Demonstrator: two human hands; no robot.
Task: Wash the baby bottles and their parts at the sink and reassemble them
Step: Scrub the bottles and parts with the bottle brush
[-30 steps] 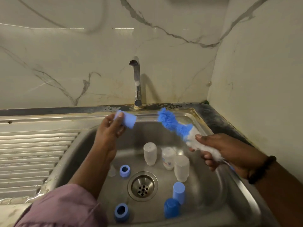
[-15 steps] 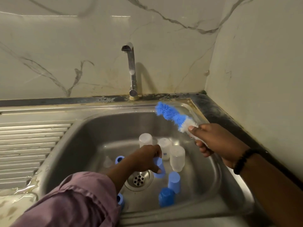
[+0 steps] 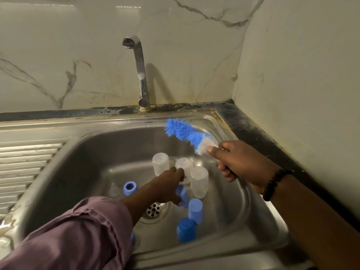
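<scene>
Blue plastic is what the left hand (image 3: 171, 184) is curled around: a light-blue cap (image 3: 182, 195) lying just right of the drain (image 3: 153, 209), its long axis slanted toward the basin's back. Whether it is gripped or only being set down cannot quite be told, since the fingers hide its top. Directly behind the drain three frosted bottles (image 3: 199, 181) are stood upside down, the middle one touched by the left knuckles. Well right of the drain and above it, the bottle brush (image 3: 187, 134) is held by the right hand (image 3: 239, 165), bristles aimed leftward. The bottles are nearest the left hand.
</scene>
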